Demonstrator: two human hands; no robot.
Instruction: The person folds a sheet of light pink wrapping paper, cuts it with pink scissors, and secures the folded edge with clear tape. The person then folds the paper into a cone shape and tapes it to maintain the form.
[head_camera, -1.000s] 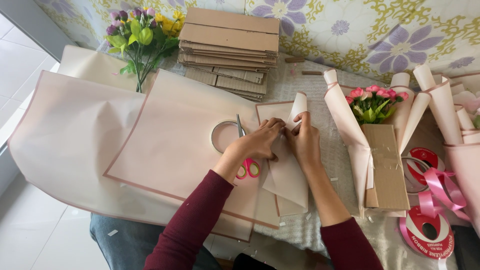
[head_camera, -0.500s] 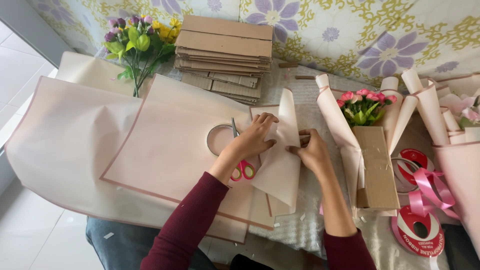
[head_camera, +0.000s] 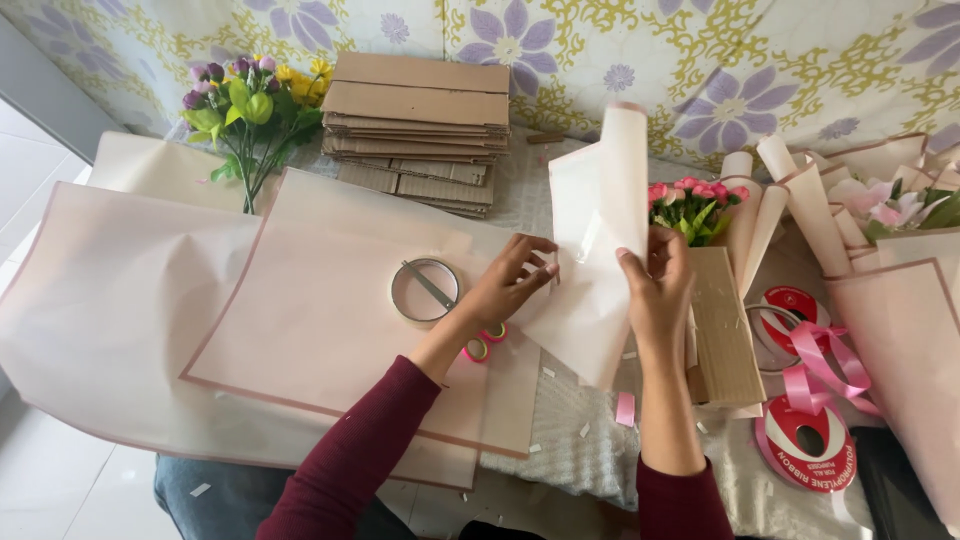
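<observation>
A clear tape roll (head_camera: 425, 290) lies on flat pale pink wrapping sheets (head_camera: 300, 300). Just right, the left hand (head_camera: 510, 280) pinches the left edge of a raised, upright pale pink translucent paper sheet (head_camera: 595, 230); its right edge is gripped between right hand (head_camera: 655, 290) fingers (head_camera: 632, 268) and thumb.

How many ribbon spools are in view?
2, both at the right by the pink ribbon: one red-and-white ribbon spool near the front table edge, another spool just behind it beside the cardboard-wrapped bouquet. More may be hidden.
</observation>
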